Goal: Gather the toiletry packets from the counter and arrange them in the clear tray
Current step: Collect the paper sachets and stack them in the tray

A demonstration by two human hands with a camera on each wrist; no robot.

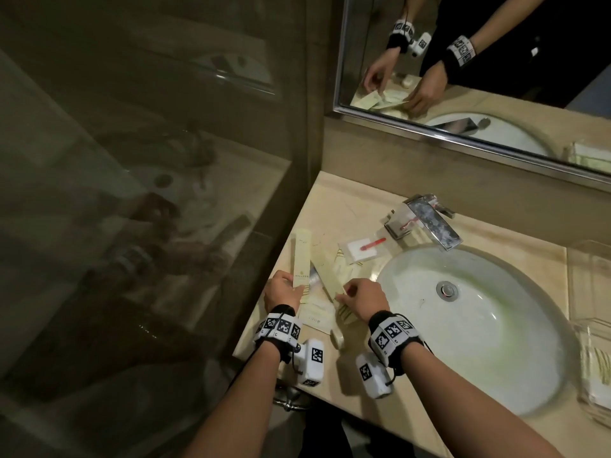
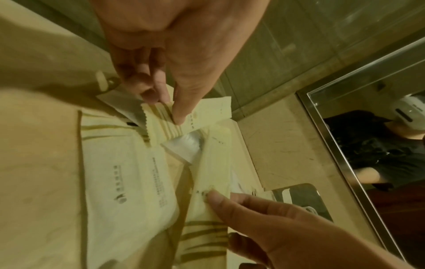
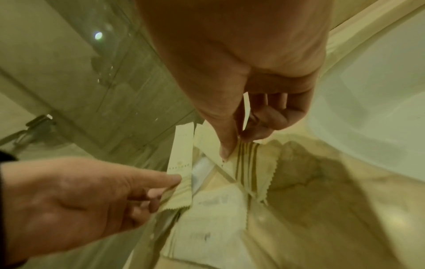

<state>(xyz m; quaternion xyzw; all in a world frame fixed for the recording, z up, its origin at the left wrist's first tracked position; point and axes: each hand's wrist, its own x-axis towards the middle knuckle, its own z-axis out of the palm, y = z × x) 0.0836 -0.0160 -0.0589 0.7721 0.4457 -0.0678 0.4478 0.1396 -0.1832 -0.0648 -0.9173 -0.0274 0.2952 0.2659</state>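
Observation:
Several cream toiletry packets lie piled on the counter left of the sink. My left hand [image 1: 295, 286] pinches the striped end of one long packet [image 1: 302, 256], thumb on top [image 2: 178, 116]. A second long packet [image 1: 325, 274] lies slanted beside it, and my right hand [image 1: 344, 293] pinches its striped end [image 3: 247, 160] between thumb and fingers. A wide flat packet [image 2: 128, 182] lies under both. Behind them sits a clear packet with a red item [image 1: 363, 246]. The clear tray [image 1: 591, 328] stands far right of the basin with striped packets in it.
The white sink [image 1: 469, 325] and chrome faucet [image 1: 428, 221] lie between the pile and the tray. A small round soap [image 1: 338, 338] rests near the counter's front edge. A glass partition [image 1: 148, 193] borders the counter on the left, a mirror [image 1: 479, 61] behind.

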